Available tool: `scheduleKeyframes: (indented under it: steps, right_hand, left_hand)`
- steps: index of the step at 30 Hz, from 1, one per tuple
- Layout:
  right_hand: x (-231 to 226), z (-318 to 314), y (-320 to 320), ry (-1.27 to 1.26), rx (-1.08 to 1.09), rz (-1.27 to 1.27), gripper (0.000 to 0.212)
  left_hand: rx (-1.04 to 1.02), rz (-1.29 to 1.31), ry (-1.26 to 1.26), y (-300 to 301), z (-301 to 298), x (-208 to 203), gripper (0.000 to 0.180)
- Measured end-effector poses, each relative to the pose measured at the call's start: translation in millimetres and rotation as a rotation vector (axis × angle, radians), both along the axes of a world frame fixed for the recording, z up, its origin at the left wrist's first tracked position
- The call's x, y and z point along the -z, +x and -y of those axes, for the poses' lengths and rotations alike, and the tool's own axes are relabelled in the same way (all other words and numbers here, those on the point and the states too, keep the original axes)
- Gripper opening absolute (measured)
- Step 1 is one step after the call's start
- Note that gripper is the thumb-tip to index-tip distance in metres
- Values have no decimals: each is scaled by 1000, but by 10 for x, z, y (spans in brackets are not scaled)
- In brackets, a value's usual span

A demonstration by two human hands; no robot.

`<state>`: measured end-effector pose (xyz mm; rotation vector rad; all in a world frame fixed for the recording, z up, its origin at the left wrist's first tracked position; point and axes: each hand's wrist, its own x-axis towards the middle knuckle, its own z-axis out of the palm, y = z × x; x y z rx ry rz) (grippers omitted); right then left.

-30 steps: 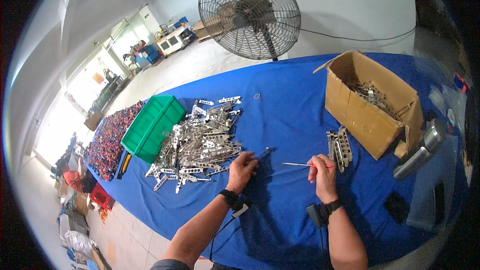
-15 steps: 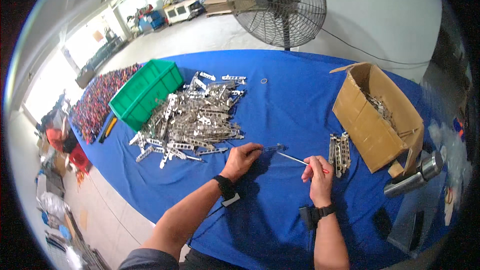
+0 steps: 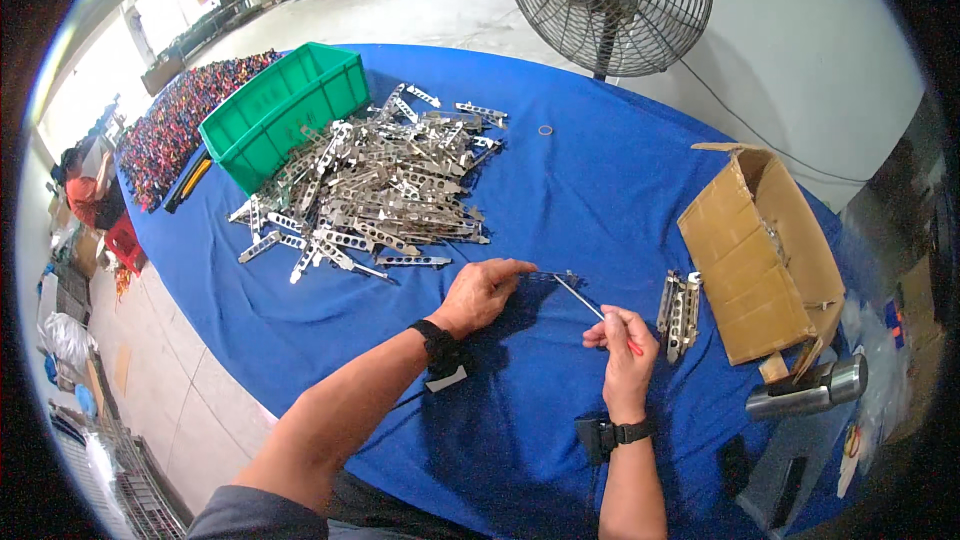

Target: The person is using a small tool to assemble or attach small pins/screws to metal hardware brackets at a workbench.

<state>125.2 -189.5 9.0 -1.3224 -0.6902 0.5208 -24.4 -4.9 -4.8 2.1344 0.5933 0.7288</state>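
My left hand (image 3: 480, 296) is closed on one end of a slim perforated metal strip (image 3: 566, 274), whose far part sticks out to the right, somewhat blurred. In my right hand (image 3: 627, 348) is a thin, silver-shafted tool with a red handle (image 3: 580, 298), gripped between bent fingers. Its tip meets the strip or lies just over it; I cannot tell which. To the right of that hand lies a small stack of similar perforated metal strips (image 3: 680, 316). A large, tangled pile of such strips (image 3: 380, 190) is beyond my left hand.
A green plastic bin (image 3: 285, 105) tilts against the pile, near many small coloured pieces (image 3: 190, 120). At right are an open cardboard box (image 3: 745, 275) and a metal flask (image 3: 800, 390). A small ring (image 3: 545, 130) lies on the blue cloth (image 3: 600, 190); a fan (image 3: 605, 5) stands behind.
The whole view has shifted and tilted. The tool's tip has come up from just below the strip to its side or top. Both hands keep their hold.
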Motion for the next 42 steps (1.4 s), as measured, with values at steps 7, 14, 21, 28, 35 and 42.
scheduleKeyframes:
  steps: [7, 14, 21, 28, 35, 42]
  right_hand:
    - [8, 81, 73, -23, 79, -27, 21]
    - [65, 25, 54, -103, 16, 22, 21]
    - [20, 40, 18, -203, -41, -10, 24]
    - [37, 70, 75, -199, -42, -39, 28]
    - [8, 42, 5, -173, -6, -6, 25]
    - [29, 30, 12, -189, 6, 40, 23]
  left_hand:
    - [6, -21, 18, 22, 40, -26, 25]
    - [-5, 87, 28, 39, 18, -6, 27]
    - [-38, 26, -84, -2, 23, -43, 27]
    - [-61, -32, -38, 33, 10, 6, 24]
    - [-60, -11, -11, 21, 14, 7, 23]
    - [-72, -40, -15, 17, -8, 34, 22]
